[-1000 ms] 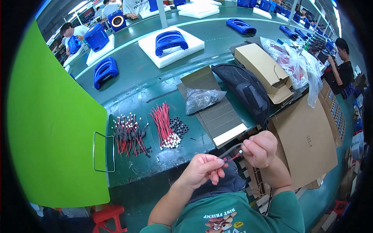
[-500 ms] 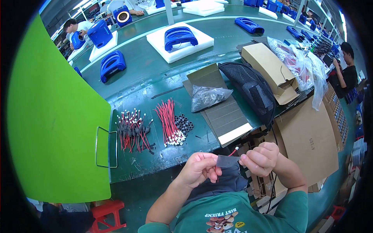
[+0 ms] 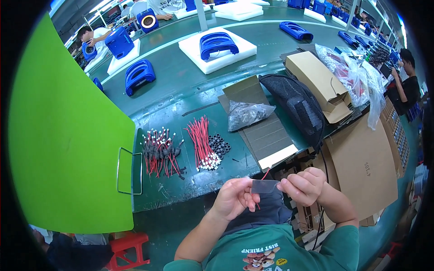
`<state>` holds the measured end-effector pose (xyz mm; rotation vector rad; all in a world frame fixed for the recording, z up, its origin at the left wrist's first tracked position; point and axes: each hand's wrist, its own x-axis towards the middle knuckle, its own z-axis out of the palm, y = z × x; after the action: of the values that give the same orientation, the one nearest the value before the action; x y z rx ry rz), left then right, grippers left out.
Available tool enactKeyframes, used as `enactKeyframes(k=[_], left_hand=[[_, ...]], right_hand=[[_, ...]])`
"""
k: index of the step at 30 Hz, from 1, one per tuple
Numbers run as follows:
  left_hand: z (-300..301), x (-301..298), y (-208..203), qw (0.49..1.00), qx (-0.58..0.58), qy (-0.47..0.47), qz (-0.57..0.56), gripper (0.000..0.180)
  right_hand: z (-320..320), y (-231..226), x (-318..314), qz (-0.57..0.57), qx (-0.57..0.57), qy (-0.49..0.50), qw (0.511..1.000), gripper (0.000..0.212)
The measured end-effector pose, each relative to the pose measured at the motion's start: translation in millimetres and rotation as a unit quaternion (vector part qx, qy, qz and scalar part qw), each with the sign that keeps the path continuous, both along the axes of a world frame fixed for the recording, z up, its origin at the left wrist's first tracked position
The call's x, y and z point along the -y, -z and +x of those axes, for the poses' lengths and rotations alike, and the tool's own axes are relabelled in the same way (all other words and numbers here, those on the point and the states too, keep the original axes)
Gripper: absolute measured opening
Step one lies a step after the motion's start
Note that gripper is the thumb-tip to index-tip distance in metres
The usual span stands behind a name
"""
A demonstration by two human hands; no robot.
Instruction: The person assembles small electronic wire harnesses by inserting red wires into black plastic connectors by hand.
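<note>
A short dark grey strip (image 3: 264, 186), seemingly tape, stretches between my two hands over my lap. My left hand (image 3: 233, 198) pinches its left end between thumb and fingers. Its other end is gripped by the closed fingers of my right hand (image 3: 304, 186). A thin red wire (image 3: 266, 174) sticks up behind the strip, and its lower end shows below the left fingers. On the green bench lie a bundle of red wires with white connectors (image 3: 199, 137), small black rings (image 3: 219, 145), and another wire bundle with black wrapped lumps (image 3: 159, 151).
A bag of dark parts (image 3: 247, 115) rests on cardboard, beside a black mesh bag (image 3: 296, 106) and an open carton (image 3: 316, 83). A green panel (image 3: 72, 135) bounds the left. Blue housings (image 3: 219, 44) stand on the line beyond, where other people work.
The view has shifted slightly, so the bench appears farther right. The strip looks paler and more see-through, and the wire's white connector no longer shows above it. Both hands keep their grip.
</note>
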<state>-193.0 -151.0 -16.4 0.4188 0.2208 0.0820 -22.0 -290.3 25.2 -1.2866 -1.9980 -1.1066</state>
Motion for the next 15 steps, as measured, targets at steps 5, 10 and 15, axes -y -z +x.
enactKeyframes(k=[5, 10, 15], left_hand=[[-1.9, 1.2, 1.4, 0.996, -0.023, -0.044, 0.069, 0.024], [-3.3, 9.1, -7.0, 0.988, -0.017, -0.099, 0.12, 0.018], [-6.3, 10.9, -12.3, 0.984, -0.014, -0.106, 0.141, 0.017]], right_hand=[[-1.2, 4.0, 1.1, -0.02, -0.032, 0.038, 0.999, 0.03], [7.4, 11.6, -1.6, -0.048, -0.1, 0.066, 0.992, 0.059], [8.1, 19.0, 0.5, -0.075, -0.171, 0.006, 0.982, 0.054]])
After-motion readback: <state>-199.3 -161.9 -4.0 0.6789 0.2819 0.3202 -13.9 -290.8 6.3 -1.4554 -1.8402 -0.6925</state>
